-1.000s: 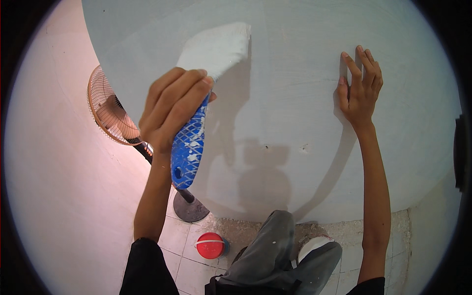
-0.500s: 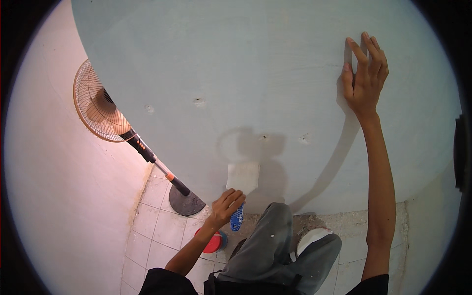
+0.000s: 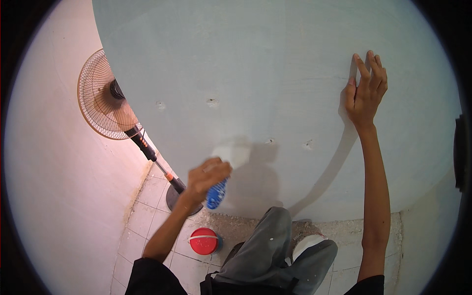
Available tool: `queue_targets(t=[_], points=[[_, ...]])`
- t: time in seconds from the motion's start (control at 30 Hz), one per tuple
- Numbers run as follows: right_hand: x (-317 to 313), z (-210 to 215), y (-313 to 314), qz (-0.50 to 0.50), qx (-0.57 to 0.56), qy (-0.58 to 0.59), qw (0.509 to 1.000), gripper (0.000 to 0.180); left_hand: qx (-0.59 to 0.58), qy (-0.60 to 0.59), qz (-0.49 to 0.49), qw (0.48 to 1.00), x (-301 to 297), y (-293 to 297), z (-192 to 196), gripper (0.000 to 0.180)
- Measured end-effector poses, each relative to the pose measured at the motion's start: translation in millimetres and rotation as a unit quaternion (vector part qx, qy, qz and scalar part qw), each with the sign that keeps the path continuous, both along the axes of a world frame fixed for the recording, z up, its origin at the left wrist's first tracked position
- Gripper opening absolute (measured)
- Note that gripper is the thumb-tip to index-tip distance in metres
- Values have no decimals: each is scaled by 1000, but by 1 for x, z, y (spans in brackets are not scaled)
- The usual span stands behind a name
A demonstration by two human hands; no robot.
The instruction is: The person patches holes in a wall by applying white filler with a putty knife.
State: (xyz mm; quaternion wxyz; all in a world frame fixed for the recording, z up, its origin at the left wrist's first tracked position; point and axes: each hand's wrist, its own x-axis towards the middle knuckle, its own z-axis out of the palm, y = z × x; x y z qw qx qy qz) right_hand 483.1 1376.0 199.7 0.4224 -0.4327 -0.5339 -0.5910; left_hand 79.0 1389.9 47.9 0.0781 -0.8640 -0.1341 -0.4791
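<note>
My left hand (image 3: 209, 176) is closed round the blue handle of a putty knife (image 3: 217, 194). Its wide pale blade is smeared by motion and lies against or very near the pale blue-green wall (image 3: 246, 64); contact cannot be told. Higher up on the right, my right hand (image 3: 366, 96) rests on that wall with its fingers spread and nothing in it. Between and left of the hands, the wall has several small chipped holes, one (image 3: 212, 103) above the left hand and another (image 3: 270, 141) to the right of the blade.
A standing fan (image 3: 105, 101) leans into the left side, its round base on the tiled floor (image 3: 189, 265). Below my left hand stands a bucket with a red lid (image 3: 204, 241). A white round container (image 3: 307, 244) sits by my legs. Crumbly debris lines the wall's foot.
My left hand has moved up and to the left with the putty knife. The view has shifted slightly; my right hand keeps its place on the wall. The red lid shows more fully.
</note>
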Motion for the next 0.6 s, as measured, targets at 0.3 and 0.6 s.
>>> queue_targets(t=[0.3,0.6], points=[[1,-8,8,-3,5,-6,1000,51,313,-128,48,940,12,4,155,32],[2,-16,13,11,20,-28,999,50,106,-11,91,990,-5,17,-4,39]])
